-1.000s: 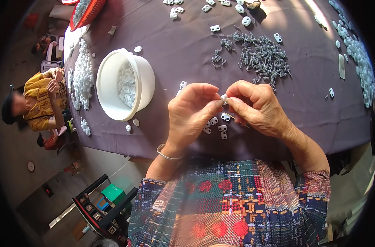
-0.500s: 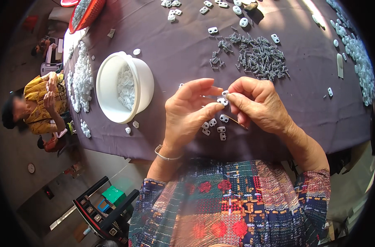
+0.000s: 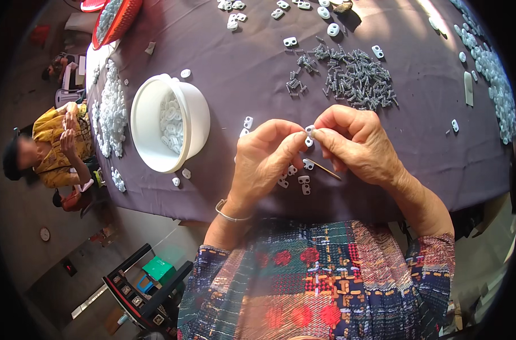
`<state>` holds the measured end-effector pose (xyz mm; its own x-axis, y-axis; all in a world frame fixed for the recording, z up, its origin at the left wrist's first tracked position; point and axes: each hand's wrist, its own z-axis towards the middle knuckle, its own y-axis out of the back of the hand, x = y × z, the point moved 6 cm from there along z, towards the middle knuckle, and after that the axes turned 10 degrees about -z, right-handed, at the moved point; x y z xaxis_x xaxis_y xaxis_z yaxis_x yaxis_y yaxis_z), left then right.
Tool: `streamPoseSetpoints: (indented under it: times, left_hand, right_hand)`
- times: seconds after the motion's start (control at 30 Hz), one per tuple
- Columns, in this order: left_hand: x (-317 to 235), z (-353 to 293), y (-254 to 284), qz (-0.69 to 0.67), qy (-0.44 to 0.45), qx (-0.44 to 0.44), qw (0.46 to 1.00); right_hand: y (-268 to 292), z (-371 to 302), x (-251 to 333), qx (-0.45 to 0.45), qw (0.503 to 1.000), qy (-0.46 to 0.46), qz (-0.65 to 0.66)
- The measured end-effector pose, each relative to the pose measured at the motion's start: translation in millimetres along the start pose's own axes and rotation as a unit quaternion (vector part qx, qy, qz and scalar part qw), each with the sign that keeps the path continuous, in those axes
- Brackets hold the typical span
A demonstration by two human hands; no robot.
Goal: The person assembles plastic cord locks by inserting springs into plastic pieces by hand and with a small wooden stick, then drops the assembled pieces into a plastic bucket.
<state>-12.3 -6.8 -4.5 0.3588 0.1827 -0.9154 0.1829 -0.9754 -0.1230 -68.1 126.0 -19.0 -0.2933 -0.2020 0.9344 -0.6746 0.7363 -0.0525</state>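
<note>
Between my two hands is a small white two-hole cord lock (image 3: pixel 309 141). My left hand (image 3: pixel 267 150) is closed in a pinch at its left side, thumb against forefinger. From the other side, my right hand (image 3: pixel 354 141) grips it with thumb and forefinger. The fingertips partly cover the piece, so whether a spring is in it I cannot tell. A thin brown stick (image 3: pixel 327 170) shows under my right fingers; whether they hold it is unclear. Several more cord locks (image 3: pixel 305 188) lie on the table below my hands, and others (image 3: pixel 248 122) sit beside my left hand.
A heap of small metal springs (image 3: pixel 357 79) lies beyond my hands. To the left stands a white tub (image 3: pixel 198 127) with white pieces inside, near a pile of white parts (image 3: pixel 112 107). A red basket (image 3: pixel 130 17) is far left; more parts (image 3: pixel 493 79) line the right edge.
My left fingers have closed in from a looser, more open hold, and the thumb and forefinger now meet at the cord lock. My right hand has barely moved.
</note>
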Motion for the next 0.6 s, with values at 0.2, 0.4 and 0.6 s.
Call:
streamPoseSetpoints:
  times: [0.2, 0.4, 0.6]
  left_hand:
    - [6, -1, -5, 0.009, -0.023, -0.015, 1.0]
    - [8, -3, -7, -0.004, -0.059, -0.039, 0.998]
    - [9, -3, -6, 0.006, -0.046, -0.048, 0.998]
  right_hand:
    - [3, 0, 0, -0.017, 1.0, 0.0, -0.026]
    - [5, 1, 3, -0.048, 0.993, 0.059, -0.085]
    - [4, 3, 0, -0.045, 0.995, 0.06, -0.06]
